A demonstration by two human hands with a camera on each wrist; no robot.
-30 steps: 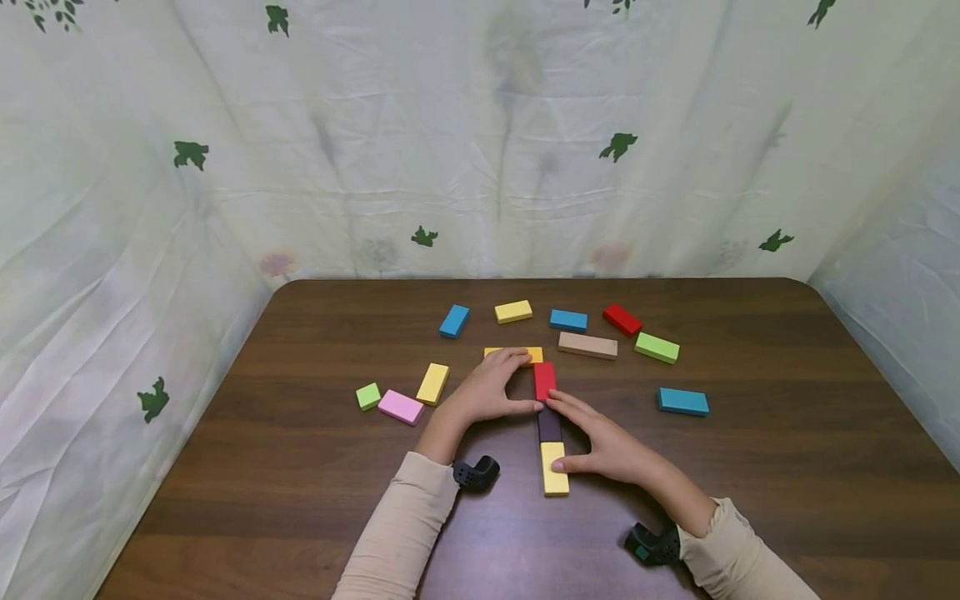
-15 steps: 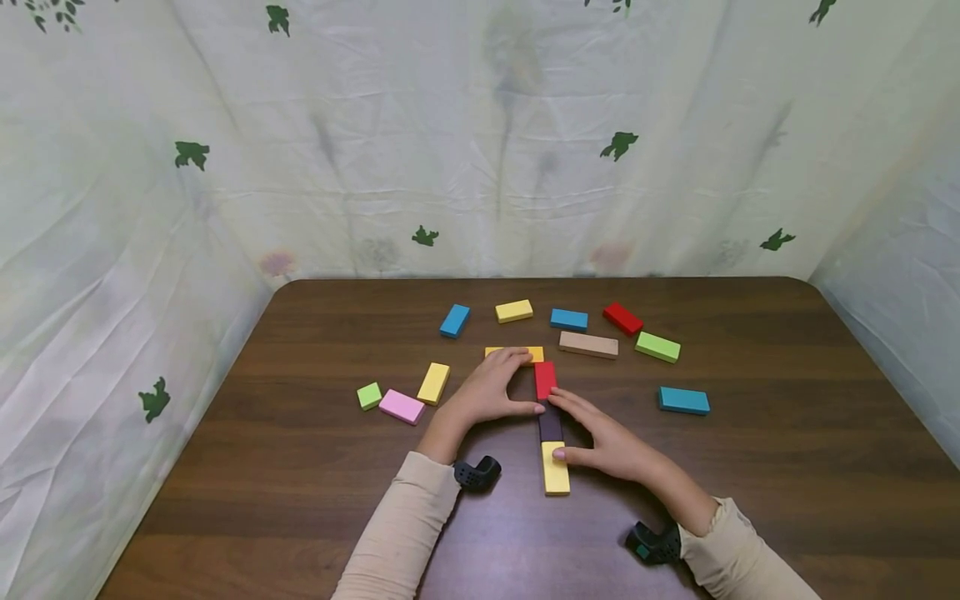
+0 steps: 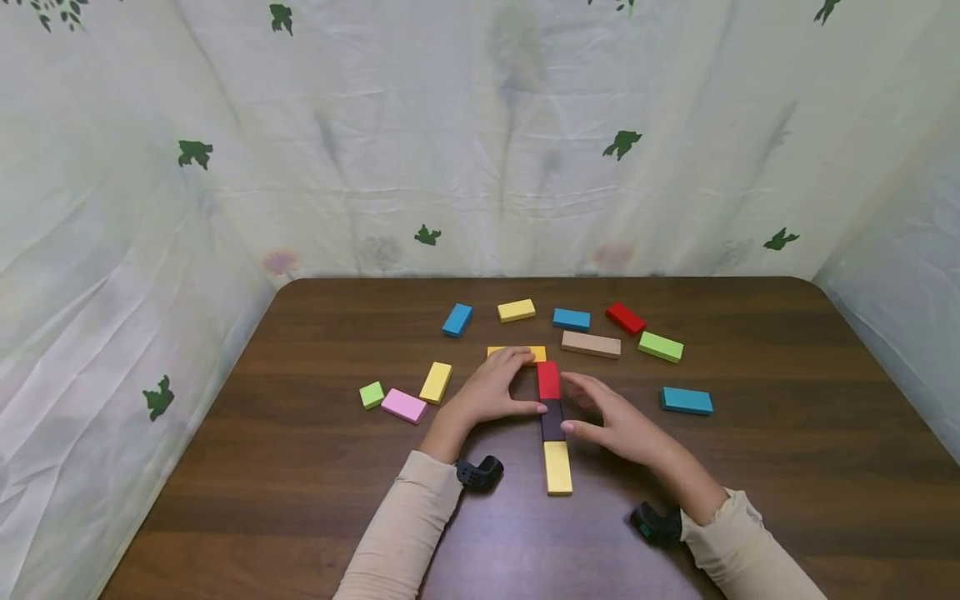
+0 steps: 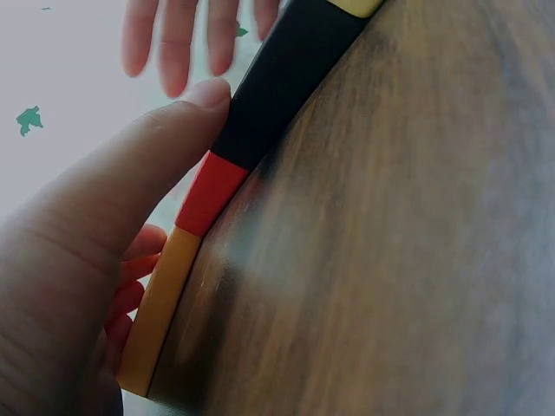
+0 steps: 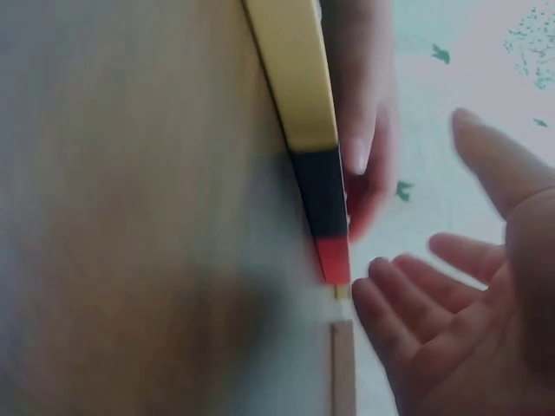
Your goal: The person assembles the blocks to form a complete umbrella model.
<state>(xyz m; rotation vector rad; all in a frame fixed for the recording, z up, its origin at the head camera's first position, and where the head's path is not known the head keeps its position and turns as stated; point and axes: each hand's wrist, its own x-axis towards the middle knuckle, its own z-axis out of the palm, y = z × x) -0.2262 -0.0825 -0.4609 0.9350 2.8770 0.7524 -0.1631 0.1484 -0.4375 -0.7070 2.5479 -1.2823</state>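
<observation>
In the head view a yellow block (image 3: pixel 558 468), a dark block (image 3: pixel 552 427) and a red block (image 3: pixel 548 381) lie end to end in a line. An orange-yellow block (image 3: pixel 539 354) lies crosswise at the far end, partly covered by the left hand (image 3: pixel 486 393). That hand's thumb (image 4: pixel 208 94) touches the dark block, while its fingers rest at the orange-yellow block. To the right of the line, the right hand (image 3: pixel 626 427) hovers with its fingers spread and relaxed, holding nothing. The right wrist view shows a gap between it and the blocks.
Behind lie blue (image 3: pixel 457 320), yellow (image 3: pixel 517 311), blue (image 3: pixel 572 319), red (image 3: pixel 626 317), light brown (image 3: pixel 591 345) and green blocks (image 3: pixel 661 347). A blue block (image 3: pixel 686 401) lies right. Yellow (image 3: pixel 436 383), pink (image 3: pixel 404 406) and small green blocks (image 3: pixel 371 395) lie left.
The right hand has come off the yellow and dark blocks and moved slightly right and away. The left hand stays in place, and the line of blocks looks the same.
</observation>
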